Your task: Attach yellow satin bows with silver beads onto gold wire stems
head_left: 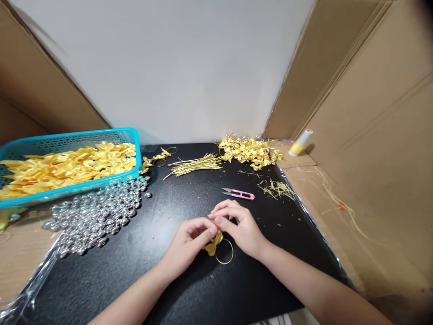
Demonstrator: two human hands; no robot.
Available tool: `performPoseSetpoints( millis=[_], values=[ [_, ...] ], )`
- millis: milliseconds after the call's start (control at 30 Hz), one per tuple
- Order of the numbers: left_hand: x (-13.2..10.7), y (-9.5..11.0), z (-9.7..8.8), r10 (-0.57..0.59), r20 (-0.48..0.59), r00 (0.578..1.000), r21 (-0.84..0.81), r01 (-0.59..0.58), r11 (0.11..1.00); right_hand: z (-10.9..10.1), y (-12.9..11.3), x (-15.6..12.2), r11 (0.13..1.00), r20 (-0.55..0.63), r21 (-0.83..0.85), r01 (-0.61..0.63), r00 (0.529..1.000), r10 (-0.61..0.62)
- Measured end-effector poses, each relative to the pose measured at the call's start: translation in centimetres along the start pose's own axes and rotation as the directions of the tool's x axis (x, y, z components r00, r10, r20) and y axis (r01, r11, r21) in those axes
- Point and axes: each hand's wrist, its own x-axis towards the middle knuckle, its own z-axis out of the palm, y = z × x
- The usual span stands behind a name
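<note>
Fingers [207, 234] of the left hand [185, 241] pinch a half-hidden bow [212, 248]; what the right hand [244, 229] grips is unclear.

The 1 view comes from the person's head, looking forward and steeply down at the black worktop [101, 275]. It is near enough that both forearms enter from the bottom edge, with the left grip [192, 241] and right grip [241, 225] low in the middle, yet wide enough to reach the pale back panel [169, 67] and cardboard wall [372, 113] at right.
</note>
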Motion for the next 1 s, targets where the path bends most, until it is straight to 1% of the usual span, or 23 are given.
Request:
performPoseSetpoints(
  millis=[67, 100, 200, 300, 467, 600, 667, 733, 833, 933, 1000],
  values=[
    [0.2, -0.6, -0.3, -0.024, -0.028, 0.999, -0.082, 0.021, 0.996, -0.1, 0.2, 0.0, 0.999, 0.012, 0.023, -0.040, 0.999, 0.039],
    [0.3, -0.9, -0.5, -0.033, -0.041, 0.999, -0.120, 0.028, 0.992, -0.2, 0.2, 0.0, 0.999, 0.014, 0.011, -0.038, 0.999, 0.038],
    [0.4, -1.6, -0.8, -0.053, -0.072, 0.996, -0.229, 0.035, 0.973, -0.3, 0.1, 0.0, 0.996, 0.038, -0.090, 0.013, 0.999, -0.010],
    [0.4, -1.7, -0.7, -0.083, -0.082, 0.993, -0.298, 0.055, 0.953, -0.2, 0.2, 0.1, 0.986, 0.050, -0.155, 0.054, 0.998, -0.047],
    [0.4, -1.5, -0.2, -0.130, -0.115, 0.985, -0.359, 0.081, 0.930, 0.1, 0.5, 0.1, 0.976, -0.021, -0.194, 0.096, 0.995, -0.102],
    [0.5, -1.2, 0.1, -0.180, -0.142, 0.973, -0.391, 0.112, 0.913, 0.3, 0.4, -0.2, 0.955, -0.088, -0.236, 0.181, 0.974, -0.207],
    [0.6, -1.0, 0.2, -0.196, -0.147, 0.969, -0.402, 0.123, 0.907, 0.5, 0.2, -0.4, 0.940, -0.095, -0.263, 0.220, 0.963, -0.252],
    [0.6, -0.9, 0.2, -0.184, -0.140, 0.973, -0.389, 0.117, 0.914, 0.6, 0.2, -0.5, 0.932, -0.089, -0.274, 0.239, 0.958, -0.272],
    [0.5, -0.9, 0.0, -0.149, -0.124, 0.981, -0.338, 0.100, 0.936, 0.6, 0.1, -0.4, 0.945, -0.110, -0.249, 0.213, 0.963, -0.246],
    [0.3, -1.0, -0.2, -0.122, -0.088, 0.989, -0.287, 0.092, 0.953, 0.4, 0.2, -0.1, 0.976, -0.120, -0.172, 0.135, 0.980, -0.157],
    [0.2, -1.0, -0.3, -0.095, -0.051, 0.994, -0.259, 0.079, 0.963, 0.2, 0.2, 0.1, 0.990, -0.097, -0.120, 0.072, 0.992, -0.084]
  ],
)
